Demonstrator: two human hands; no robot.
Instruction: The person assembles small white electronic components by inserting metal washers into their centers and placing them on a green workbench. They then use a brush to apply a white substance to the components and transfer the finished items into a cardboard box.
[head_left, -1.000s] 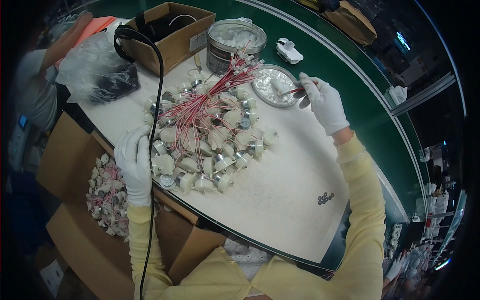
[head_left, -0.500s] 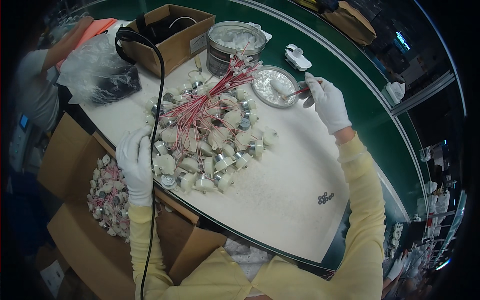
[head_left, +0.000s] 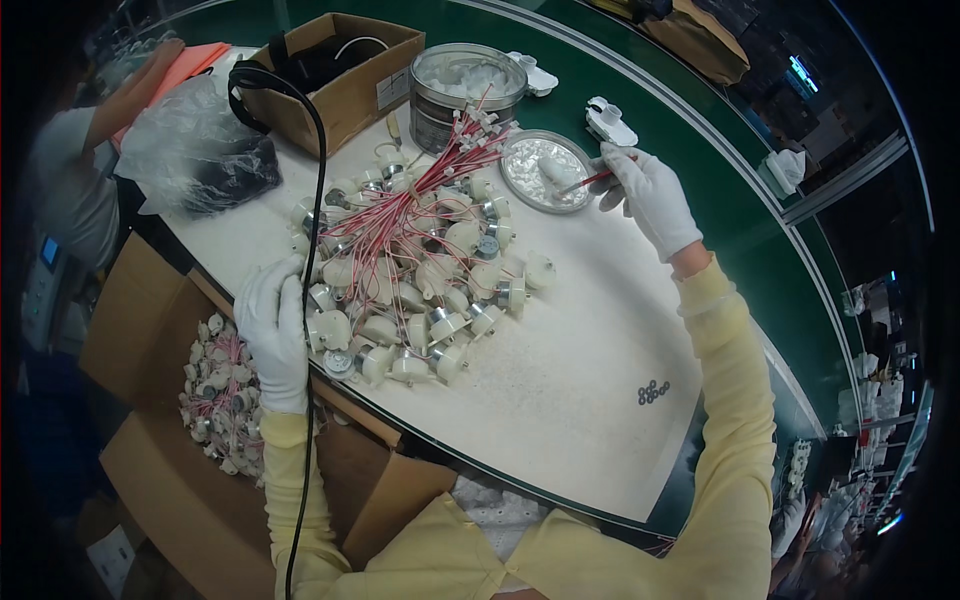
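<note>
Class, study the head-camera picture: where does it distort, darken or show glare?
Head view: the white worktable's straight edges bow toward the rim; corners fall black; light glints on the round metal tin and shallow metal dish; centre stays sharp, including the white-gloved right hand.

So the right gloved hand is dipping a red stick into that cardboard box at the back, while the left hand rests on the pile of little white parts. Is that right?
Not quite. In the head view the right hand holds the red stick over the shallow round dish of white paste, not the cardboard box. The left hand does rest at the edge of the pile of white parts.
</note>
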